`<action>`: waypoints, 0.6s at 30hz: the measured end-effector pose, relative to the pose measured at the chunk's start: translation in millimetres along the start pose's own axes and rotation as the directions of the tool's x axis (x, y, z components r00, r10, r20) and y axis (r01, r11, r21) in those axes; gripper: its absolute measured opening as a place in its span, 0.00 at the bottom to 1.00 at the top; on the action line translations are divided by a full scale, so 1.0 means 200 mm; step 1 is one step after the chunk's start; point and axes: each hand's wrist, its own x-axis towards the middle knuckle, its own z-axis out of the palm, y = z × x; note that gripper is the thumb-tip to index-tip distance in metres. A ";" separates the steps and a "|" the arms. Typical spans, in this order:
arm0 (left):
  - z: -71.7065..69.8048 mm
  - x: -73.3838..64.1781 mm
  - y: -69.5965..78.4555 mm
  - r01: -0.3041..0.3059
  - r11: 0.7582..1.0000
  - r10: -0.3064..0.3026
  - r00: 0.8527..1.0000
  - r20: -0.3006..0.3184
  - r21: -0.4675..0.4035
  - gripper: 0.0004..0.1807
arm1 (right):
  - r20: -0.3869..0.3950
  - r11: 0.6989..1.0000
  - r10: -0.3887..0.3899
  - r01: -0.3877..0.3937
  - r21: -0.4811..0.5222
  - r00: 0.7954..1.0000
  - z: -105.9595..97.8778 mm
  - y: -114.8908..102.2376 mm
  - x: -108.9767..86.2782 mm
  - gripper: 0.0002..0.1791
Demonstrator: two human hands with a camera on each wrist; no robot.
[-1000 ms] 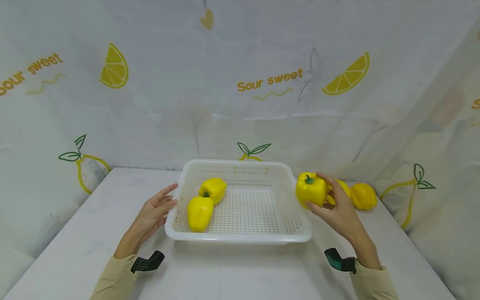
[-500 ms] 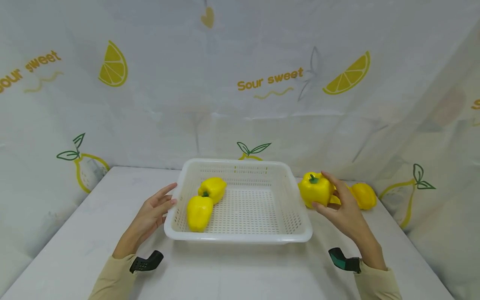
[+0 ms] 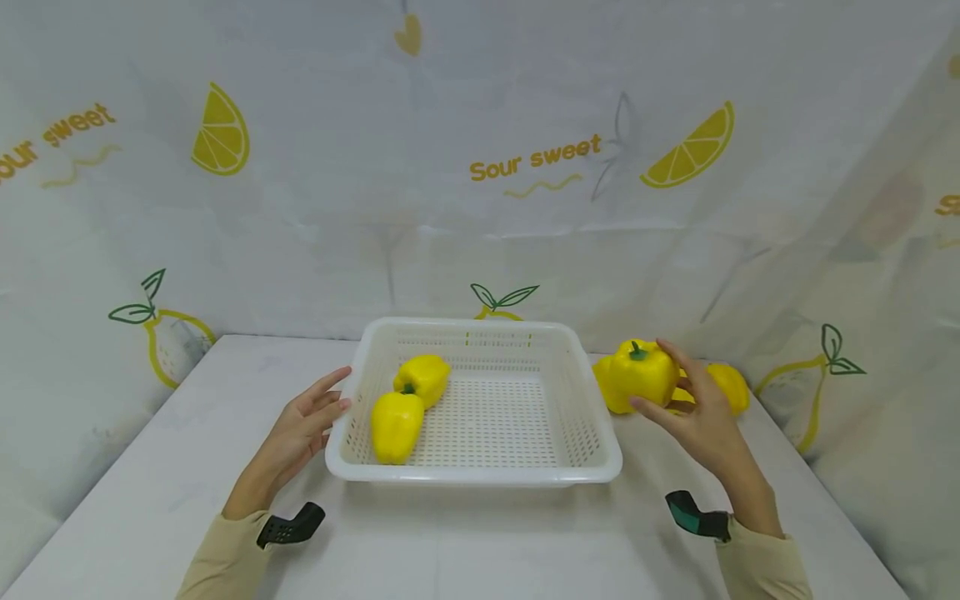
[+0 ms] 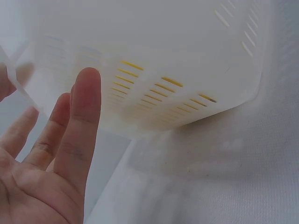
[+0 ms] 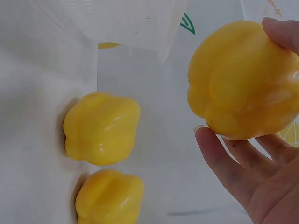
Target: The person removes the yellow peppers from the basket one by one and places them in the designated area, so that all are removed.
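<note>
My right hand pinches a yellow bell pepper with a green stem between thumb and fingers, just right of the white plastic basket. In the right wrist view this pepper is clear of the table. Two more yellow peppers lie in the basket's left part, one nearer and one farther. My left hand is at the basket's left side, its fingers fairly straight and fingertips at the rim. The left wrist view shows its extended fingers beside the slotted wall.
Right of the basket, other yellow peppers lie on the white table; one pepper is at the far right, others partly hidden behind the held one. A white curtain printed with lemons hangs behind the table.
My right hand has moved right with the pepper, away from the basket's edge, uncovering part of another pepper behind it. The left hand and basket stay in place.
</note>
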 end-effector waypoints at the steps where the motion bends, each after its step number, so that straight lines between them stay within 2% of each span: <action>1: 0.00 0.00 0.00 0.001 1.000 -0.001 1.000 -0.001 -0.001 0.38 | 0.000 1.000 0.005 -0.005 -0.003 1.000 0.00 0.00 0.00 0.46; 10: 0.00 0.00 0.00 0.000 1.000 0.000 1.000 0.005 -0.011 0.38 | -0.011 0.997 0.045 -0.046 -0.065 0.999 -0.03 0.05 0.00 0.45; 18: 0.00 0.00 0.00 -0.006 1.000 0.006 1.000 0.003 0.002 0.37 | -0.057 0.995 0.082 -0.085 -0.051 0.995 -0.06 0.10 0.00 0.47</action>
